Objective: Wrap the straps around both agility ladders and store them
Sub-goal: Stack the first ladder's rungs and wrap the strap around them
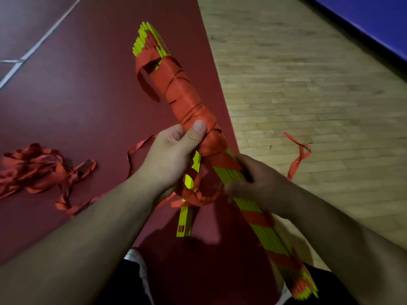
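1. I see the red floor (88, 102) filling the left half. It meets the pale wooden floor (308, 95) along a diagonal seam, and a blue strip (374, 23) sits at the far right corner.
2. The agility ladder bundle (187, 95), yellow-green rungs stacked flat, is held off the ground above that seam. Its far half is thickly wound in red strap, and its near half carries only a few diagonal turns.
3. The left hand (171, 157) clenches the wound part, thumb pressed on top.
4. The right hand (259, 183) has its fingers curled round the bare rungs just below the wrap.
5. A loose strap heap (37, 168) lies on the red floor towards its left edge.
6. A single rung (186, 219) dangles below the left hand, tangled in strap.
7. A strap tail (299, 157) trails over the wooden floor, right of the bundle.
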